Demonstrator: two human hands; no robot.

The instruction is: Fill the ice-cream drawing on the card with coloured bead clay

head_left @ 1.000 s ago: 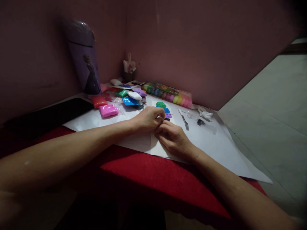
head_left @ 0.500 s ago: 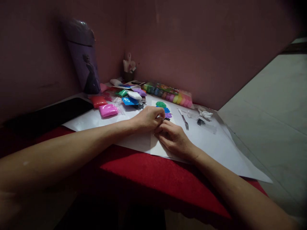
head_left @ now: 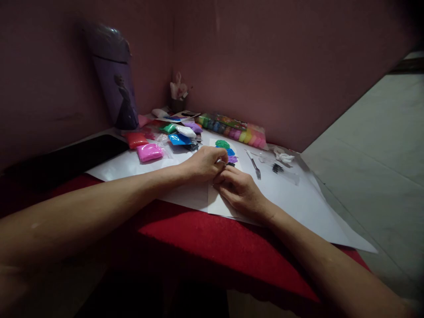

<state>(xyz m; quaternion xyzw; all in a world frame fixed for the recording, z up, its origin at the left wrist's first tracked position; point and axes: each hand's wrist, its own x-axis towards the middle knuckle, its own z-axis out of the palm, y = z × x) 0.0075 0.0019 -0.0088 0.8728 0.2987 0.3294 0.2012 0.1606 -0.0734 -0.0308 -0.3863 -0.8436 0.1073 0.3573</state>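
My left hand (head_left: 207,163) and my right hand (head_left: 238,190) meet over a white card (head_left: 218,205), fingers closed and fingertips together. What they pinch between them, if anything, is hidden by the fingers. Just beyond the fingertips, textured patches lie on the card: a green one (head_left: 222,144) at the top, a blue one (head_left: 229,152) below it, then a purple one (head_left: 233,159) and a bit of black (head_left: 231,164). To the right of my hands rests a small fork-ended tool (head_left: 255,168) with a pale handle.
Clay packets lie at left, including pink (head_left: 149,153), red (head_left: 135,140) and blue (head_left: 179,139). A long multicoloured clay pack (head_left: 232,130) lies behind. On the right are black clay (head_left: 277,168) and crumpled white material (head_left: 283,156). A black slab (head_left: 73,159) and purple container (head_left: 115,88) stand left.
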